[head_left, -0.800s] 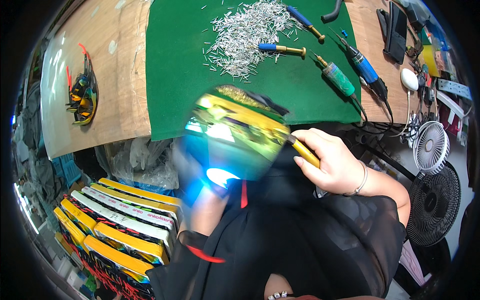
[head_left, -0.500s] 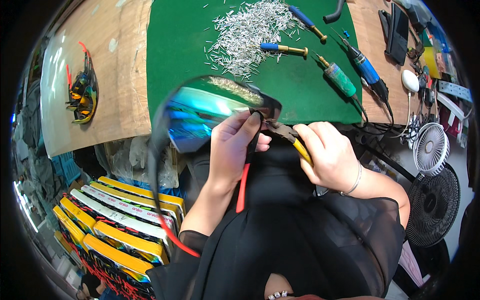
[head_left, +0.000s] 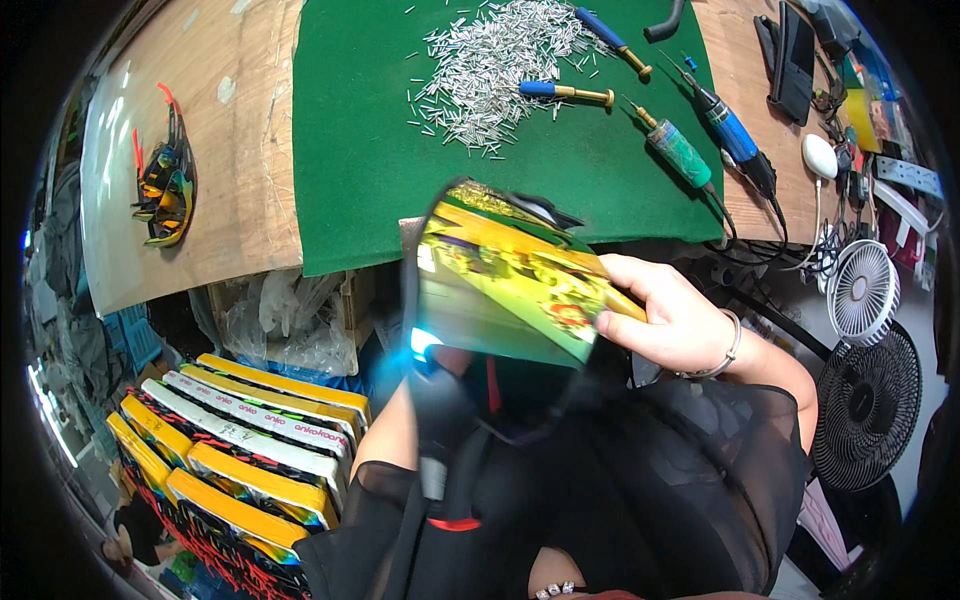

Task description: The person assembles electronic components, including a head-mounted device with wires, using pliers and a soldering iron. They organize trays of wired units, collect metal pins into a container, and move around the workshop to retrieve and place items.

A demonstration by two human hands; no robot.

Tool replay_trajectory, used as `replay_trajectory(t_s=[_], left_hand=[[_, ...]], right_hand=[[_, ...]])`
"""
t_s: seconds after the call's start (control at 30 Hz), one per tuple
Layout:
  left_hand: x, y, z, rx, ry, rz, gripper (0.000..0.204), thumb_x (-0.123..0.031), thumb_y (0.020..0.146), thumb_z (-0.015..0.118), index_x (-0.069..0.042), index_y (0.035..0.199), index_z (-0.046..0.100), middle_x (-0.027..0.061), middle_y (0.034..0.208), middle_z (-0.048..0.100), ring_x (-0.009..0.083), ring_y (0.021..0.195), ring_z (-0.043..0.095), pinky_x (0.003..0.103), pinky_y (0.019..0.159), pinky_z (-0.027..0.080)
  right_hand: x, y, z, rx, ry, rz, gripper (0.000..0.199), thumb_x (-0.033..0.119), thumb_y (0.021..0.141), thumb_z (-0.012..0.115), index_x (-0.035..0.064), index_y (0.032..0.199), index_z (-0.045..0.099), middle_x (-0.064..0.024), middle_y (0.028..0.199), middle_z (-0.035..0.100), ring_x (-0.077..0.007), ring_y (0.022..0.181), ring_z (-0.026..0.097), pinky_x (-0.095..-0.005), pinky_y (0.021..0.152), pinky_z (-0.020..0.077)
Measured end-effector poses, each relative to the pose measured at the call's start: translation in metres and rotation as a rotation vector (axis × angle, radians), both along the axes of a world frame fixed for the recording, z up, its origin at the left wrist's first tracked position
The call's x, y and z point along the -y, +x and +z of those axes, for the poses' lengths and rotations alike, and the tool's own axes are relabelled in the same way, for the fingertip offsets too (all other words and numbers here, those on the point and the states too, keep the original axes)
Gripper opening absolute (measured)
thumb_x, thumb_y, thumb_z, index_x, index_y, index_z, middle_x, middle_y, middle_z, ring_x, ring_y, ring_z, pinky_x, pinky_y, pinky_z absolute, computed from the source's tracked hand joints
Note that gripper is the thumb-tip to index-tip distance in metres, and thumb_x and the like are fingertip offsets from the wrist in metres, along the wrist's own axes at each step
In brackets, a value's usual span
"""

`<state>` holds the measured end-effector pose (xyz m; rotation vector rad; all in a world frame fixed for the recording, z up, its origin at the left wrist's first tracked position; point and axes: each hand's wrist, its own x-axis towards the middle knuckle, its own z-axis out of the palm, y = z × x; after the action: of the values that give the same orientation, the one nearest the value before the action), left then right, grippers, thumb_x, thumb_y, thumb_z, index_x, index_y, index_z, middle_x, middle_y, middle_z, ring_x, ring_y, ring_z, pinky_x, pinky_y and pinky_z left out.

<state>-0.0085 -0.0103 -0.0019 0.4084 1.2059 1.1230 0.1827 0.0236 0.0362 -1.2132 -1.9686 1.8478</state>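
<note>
A pair of wraparound sunglasses with a large mirrored lens, now showing yellow and green, is held up in front of me and blurred by motion. One dark temple with a red band hangs down toward my lap. My left forearm runs up behind the lens, which hides the fingers; the sunglasses are held up at that hand. My right hand is closed round the yellow handle of the pliers, its fingertips close by the lens's right edge. The pliers' jaws are hidden behind the lens.
A green mat bears a pile of small metal pins, two blue-handled screwdrivers and corded green and blue power screwdrivers. Sunglasses parts lie left. Yellow and white packs stand lower left, fans right.
The sunglasses have turned and come toward me, lens now facing up and covering my left hand. The pliers' jaws have gone out of sight; my right hand has shifted slightly right.
</note>
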Motion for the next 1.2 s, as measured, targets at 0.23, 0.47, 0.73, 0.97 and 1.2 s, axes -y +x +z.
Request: replay_trajectory(t_s=[0.23, 0.47, 0.73, 0.97, 1.2], left_hand=[[0.002, 0.003, -0.012, -0.192, 0.185, -0.063, 0.017, -0.003, 0.077, 0.049, 0.006, 0.091, 0.052, 0.0088, 0.08, 0.059, 0.01, 0.069, 0.056, 0.022, 0.061, 0.047], [0.005, -0.002, -0.007, -0.076, 0.238, -0.028, 0.016, -0.004, 0.078, 0.048, 0.005, 0.091, 0.053, 0.007, 0.078, 0.059, 0.0092, 0.07, 0.054, 0.023, 0.062, 0.046], [-0.01, 0.004, 0.012, 0.031, -0.054, -0.029, 0.015, -0.015, 0.084, 0.05, -0.002, 0.089, 0.055, 0.006, 0.077, 0.059, 0.0084, 0.056, 0.053, 0.02, 0.052, 0.045], [-0.008, 0.005, 0.006, -0.101, -0.024, -0.016, 0.017, -0.014, 0.085, 0.047, -0.001, 0.089, 0.057, 0.0041, 0.076, 0.059, 0.0051, 0.054, 0.052, 0.017, 0.051, 0.043], [-0.013, -0.002, 0.01, 0.033, -0.089, -0.072, 0.014, -0.013, 0.084, 0.05, -0.002, 0.088, 0.057, 0.0021, 0.072, 0.056, 0.0069, 0.055, 0.054, 0.017, 0.05, 0.044]], right_hand=[[0.003, 0.0, -0.005, -0.057, -0.078, -0.047, 0.031, 0.018, 0.075, 0.053, 0.0008, 0.1, 0.048, -0.0127, 0.08, 0.053, -0.0202, 0.071, 0.052, -0.0292, 0.066, 0.0421], [0.001, -0.003, -0.002, -0.061, -0.205, -0.065, 0.025, 0.018, 0.074, 0.053, -0.0002, 0.092, 0.051, -0.0104, 0.076, 0.053, -0.0173, 0.065, 0.051, -0.0273, 0.063, 0.0415], [0.009, -0.01, 0.005, 0.252, 0.63, 0.041, 0.03, 0.012, 0.07, 0.056, -0.0007, 0.096, 0.048, -0.0146, 0.075, 0.05, -0.0294, 0.065, 0.052, -0.0344, 0.061, 0.0443], [0.001, -0.01, 0.012, 0.058, -0.152, -0.097, 0.027, 0.013, 0.071, 0.056, -0.0002, 0.094, 0.051, -0.0156, 0.077, 0.054, -0.0285, 0.064, 0.053, -0.0309, 0.062, 0.0437], [0.008, -0.011, -0.002, 0.329, 0.871, 0.086, 0.035, 0.009, 0.065, 0.059, -0.0002, 0.097, 0.048, -0.0139, 0.076, 0.048, -0.0277, 0.067, 0.052, -0.0332, 0.06, 0.0437]])
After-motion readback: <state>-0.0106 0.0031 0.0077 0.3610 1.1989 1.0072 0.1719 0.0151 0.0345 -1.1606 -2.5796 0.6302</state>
